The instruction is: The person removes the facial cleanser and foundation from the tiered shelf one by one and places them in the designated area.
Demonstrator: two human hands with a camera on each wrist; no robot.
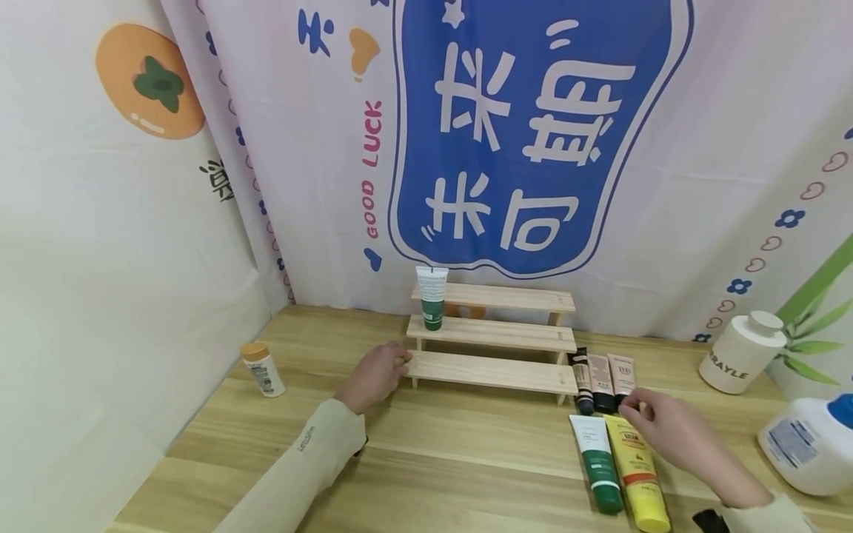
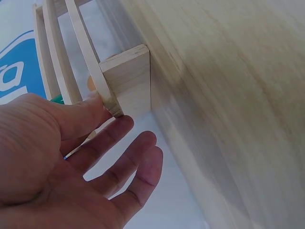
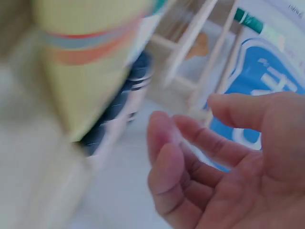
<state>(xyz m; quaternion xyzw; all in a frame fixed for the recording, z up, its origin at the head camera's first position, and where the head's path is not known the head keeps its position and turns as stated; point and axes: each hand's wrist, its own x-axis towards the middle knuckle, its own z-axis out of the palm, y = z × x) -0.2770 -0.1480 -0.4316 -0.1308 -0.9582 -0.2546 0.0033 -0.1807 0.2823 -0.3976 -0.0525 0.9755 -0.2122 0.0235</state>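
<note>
A three-step wooden shelf [image 1: 496,372] stands at the back of the table, with a green and white tube [image 1: 432,297] upright on its middle step. My left hand [image 1: 392,364] is at the left end of the lowest step. In the left wrist view its thumb [image 2: 97,109] touches that board's end [image 2: 127,78] while the other fingers lie straight below. My right hand [image 1: 637,408] hovers over the top of a lying yellow tube [image 1: 638,472], fingers loosely curled and holding nothing. The right wrist view shows this hand [image 3: 190,125] beside the blurred yellow tube [image 3: 86,62].
A green tube [image 1: 598,465] lies left of the yellow one. Three small beige tubes [image 1: 603,381] lie by the shelf's right end. An orange-capped bottle [image 1: 263,369] stands at left; a white jar [image 1: 741,355] and a big white bottle [image 1: 806,444] stand at right.
</note>
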